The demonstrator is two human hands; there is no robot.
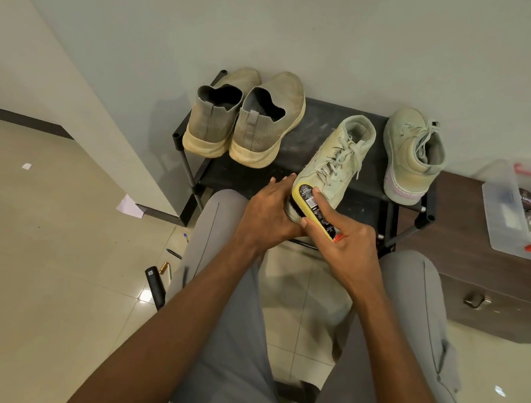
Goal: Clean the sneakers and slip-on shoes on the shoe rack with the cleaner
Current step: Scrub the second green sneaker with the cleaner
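Left hand (268, 214): centre of the frame, fingers wrapped around the toe of the laced sneaker (334, 162), steadying it at the front edge of the shoe rack (311, 131).
Right hand (349, 249): just right of centre, fingers closed on the yellow cleaner (316, 210), pressing it against the sneaker's toe.
Other sneaker (412, 155): right end of the rack, standing apart.
Slip-on shoes (243, 120): upper left of the rack, side by side, soles looking soiled.
Risk: the held sneaker overhangs the rack edge; hard strokes could push it out of the left hand's grip and off the rack.
Risk: the cleaner is pinched by fingertips, so it could twist loose.
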